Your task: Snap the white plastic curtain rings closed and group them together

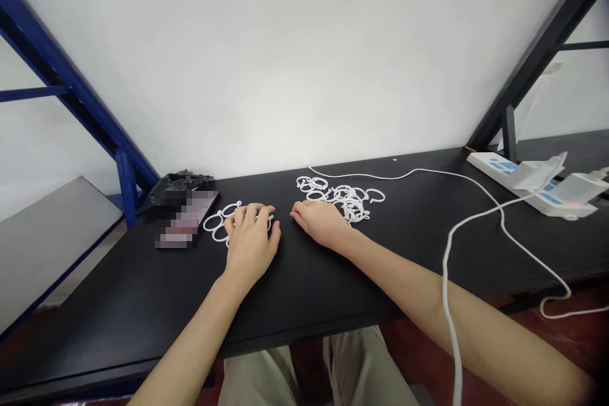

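Several white rings [214, 222], thin and looped, with small knobs on some, lie in a group on the left of the black table. My left hand [250, 235] rests palm down over this group with its fingers spread, hiding part of it. A second, denser heap of white rings [353, 206] lies to the right, some overlapping and one with a gap in its loop. Just in front of that heap is my right hand [321, 222], its fingers curled together. Whether anything is between its fingertips is hidden.
A black plastic bag [178, 183] and a blurred flat pinkish item [188, 223] lie on the left of the black table [304, 285]. On the right, a power strip [528, 184] holds white plugs. A white cable [450, 247] crosses above my right forearm.
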Tool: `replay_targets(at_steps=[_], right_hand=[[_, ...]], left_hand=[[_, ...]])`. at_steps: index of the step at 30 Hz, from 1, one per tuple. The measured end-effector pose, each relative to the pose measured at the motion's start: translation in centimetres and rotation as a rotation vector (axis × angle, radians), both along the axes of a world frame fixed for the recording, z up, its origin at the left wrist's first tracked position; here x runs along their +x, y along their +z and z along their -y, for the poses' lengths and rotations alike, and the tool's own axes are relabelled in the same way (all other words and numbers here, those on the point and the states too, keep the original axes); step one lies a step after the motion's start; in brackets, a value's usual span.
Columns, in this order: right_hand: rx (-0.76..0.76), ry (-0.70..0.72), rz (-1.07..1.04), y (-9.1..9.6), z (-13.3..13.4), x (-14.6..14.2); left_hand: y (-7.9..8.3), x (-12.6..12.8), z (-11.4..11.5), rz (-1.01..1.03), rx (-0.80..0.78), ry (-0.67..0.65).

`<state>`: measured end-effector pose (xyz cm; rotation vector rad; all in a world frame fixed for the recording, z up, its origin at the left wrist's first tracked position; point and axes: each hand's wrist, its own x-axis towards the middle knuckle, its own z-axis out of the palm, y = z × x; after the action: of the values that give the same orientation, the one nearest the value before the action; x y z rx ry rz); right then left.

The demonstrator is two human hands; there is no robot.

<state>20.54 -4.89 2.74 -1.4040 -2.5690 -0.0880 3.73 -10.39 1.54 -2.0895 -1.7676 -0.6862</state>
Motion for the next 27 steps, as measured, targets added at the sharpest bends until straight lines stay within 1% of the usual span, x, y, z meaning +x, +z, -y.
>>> replay_targets(at_steps=[5,14,20,22,23,25,27], right_hand=[[0.039,-0.009,0.026,0.1,0.3,-0.7],[0.075,-0.087,0.051,-0.2,0.5,-1.0],[0.058,-0.056,-0.021,0.1,0.7,-1.1],[0.077,-0.034,-0.132,0.3,0.8,-1.1],[0.089,-0.011,-0.224,0.5,0.9,-1.0],[0.102,0.048,-0.478,0.9,1.1,-0.9],[0.078,0.077,-0.785,1.4,1.4,-0.8]], left_hand=[[0.2,0.1,0.0,0.021,-0.016,-0.040],[0.2,0.2,0.2,0.035,-0.039,-0.081],[0.2,0.2,0.1,0.032,-0.048,-0.105],[0.2,0.2,0.2,0.042,-0.044,-0.121],[0.3,0.3,0.2,0.051,-0.041,-0.134],[0.5,0.5,0.5,0.080,-0.048,-0.187],[0.7,0.8,0.7,0.111,-0.088,-0.285]])
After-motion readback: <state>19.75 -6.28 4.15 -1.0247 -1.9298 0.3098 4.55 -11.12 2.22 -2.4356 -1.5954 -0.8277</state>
